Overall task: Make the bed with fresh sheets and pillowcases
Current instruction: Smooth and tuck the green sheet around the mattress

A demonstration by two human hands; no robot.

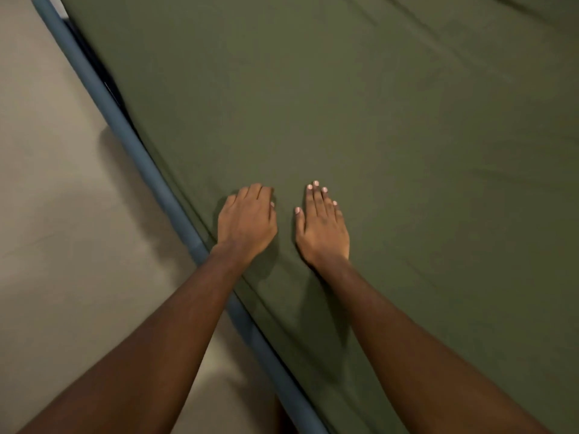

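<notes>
Two bare forearms reached in from the near edge of the frame, crossing the blue bed rail (175, 202) that ran on a slant beside the pale floor (47, 183). Just past the rail, both hands rested on the olive-green sheet (344, 104), close to its near side edge and a little apart from each other. The right hand (322, 228) lay flat and released, fingers straight and together, palm against the cloth. The left hand (247, 222) was bent at the knuckles with its fingertips turned down into the fabric; whether it pinched cloth or merely pressed could not be told.

Beyond the hands the sheet covered all of the bed that showed and looked mostly taut. A few long creases (470, 36) remained toward the far upper right. By appearances the sheet was on and the work stood at smoothing it. No pillow, pillowcase or upper cover was in view, so those steps seemed left to do.
</notes>
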